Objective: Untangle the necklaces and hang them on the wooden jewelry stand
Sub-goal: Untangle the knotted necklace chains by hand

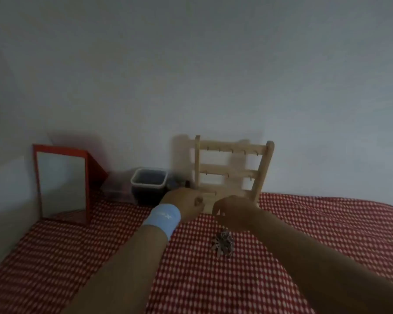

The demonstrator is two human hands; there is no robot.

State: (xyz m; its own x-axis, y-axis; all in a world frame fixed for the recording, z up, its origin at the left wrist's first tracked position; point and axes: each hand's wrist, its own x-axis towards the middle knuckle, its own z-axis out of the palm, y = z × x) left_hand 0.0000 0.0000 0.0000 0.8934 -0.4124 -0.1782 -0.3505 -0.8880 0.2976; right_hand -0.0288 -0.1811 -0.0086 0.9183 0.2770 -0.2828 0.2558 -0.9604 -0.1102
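The wooden jewelry stand [233, 168] leans against the wall at the back, its rows of small hooks bare. My left hand [184, 203], with a light blue band on the wrist, and my right hand [233, 210] are raised side by side just in front of the stand's base, fingers curled. A thin chain between them is too blurred to make out. A tangled clump of necklaces [224, 243] lies or hangs low over the red checked cloth [304, 234], just below my right hand.
A red-framed mirror [61, 184] stands at the back left. A white-rimmed plastic tub [149, 184] with dark contents and smaller clear containers [116, 192] sit between mirror and stand. The wall is right behind them.
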